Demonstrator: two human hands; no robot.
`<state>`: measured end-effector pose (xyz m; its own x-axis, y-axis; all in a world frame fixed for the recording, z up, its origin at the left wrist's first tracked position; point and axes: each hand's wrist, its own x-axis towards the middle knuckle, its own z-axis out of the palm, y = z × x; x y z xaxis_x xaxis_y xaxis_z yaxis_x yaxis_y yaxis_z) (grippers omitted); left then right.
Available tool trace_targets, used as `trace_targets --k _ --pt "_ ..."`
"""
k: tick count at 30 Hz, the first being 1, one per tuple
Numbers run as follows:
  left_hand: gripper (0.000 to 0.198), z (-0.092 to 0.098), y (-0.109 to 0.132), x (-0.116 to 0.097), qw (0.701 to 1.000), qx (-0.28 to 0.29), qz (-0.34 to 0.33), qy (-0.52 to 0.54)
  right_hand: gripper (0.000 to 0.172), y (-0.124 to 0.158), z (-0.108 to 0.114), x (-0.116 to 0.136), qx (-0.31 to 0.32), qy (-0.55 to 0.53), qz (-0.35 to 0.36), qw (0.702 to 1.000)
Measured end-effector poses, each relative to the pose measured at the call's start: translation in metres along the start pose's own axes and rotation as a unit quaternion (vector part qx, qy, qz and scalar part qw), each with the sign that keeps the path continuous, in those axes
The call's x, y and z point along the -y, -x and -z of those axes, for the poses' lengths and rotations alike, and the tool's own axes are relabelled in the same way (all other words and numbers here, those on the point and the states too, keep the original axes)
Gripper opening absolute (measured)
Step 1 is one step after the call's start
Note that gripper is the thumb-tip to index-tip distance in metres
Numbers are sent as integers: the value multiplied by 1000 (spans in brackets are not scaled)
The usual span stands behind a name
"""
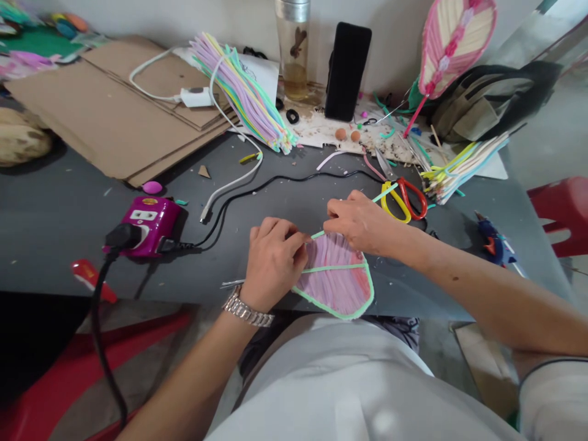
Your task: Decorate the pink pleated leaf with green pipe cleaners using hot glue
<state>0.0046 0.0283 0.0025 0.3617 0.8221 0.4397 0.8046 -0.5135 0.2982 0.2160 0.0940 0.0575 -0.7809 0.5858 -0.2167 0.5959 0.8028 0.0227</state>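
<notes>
Leaf-shaped pipe-cleaner frame [333, 288], pink-filled and mint-edged, held just above the grey tabletop [59, 245]; left hand [273, 263] closed, pinching its edge; right hand [361, 223] closed, gripping a mint pipe-cleaner strand [384, 197] along its top.

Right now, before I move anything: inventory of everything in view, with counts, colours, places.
pipe-cleaner leaf frame: 1, pink with green edge, front centre
green pipe cleaner: 1, green, across frame top
pipe-cleaner bundle: 1, pastel mix, back centre
scissors: 1, red and yellow handles, right of centre
glue gun: 1, blue, right side
power strip: 1, magenta, left front
phone: 1, black, upright at back
cardboard sheets: several, brown, back left
left hand: 1, watch on wrist, on pipe cleaner
right hand: 1, on pipe cleaner
</notes>
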Motion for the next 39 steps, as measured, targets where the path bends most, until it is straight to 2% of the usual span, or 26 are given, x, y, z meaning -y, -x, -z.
trace_targets --k 11,19,25,39 --pt "15 0 0 0 1000 2 -5 -4 16 0 4 11 -9 60 21 998" --pt "15 1 0 0 1000 14 5 -1 24 9 1 -7 -23 -1 -9 1000" --pt "14 1 0 0 1000 16 6 -3 24 8 -7 -7 -48 -14 -5 999" --pt "15 1 0 0 1000 9 1 -6 25 0 6 1 22 -15 -6 1000"
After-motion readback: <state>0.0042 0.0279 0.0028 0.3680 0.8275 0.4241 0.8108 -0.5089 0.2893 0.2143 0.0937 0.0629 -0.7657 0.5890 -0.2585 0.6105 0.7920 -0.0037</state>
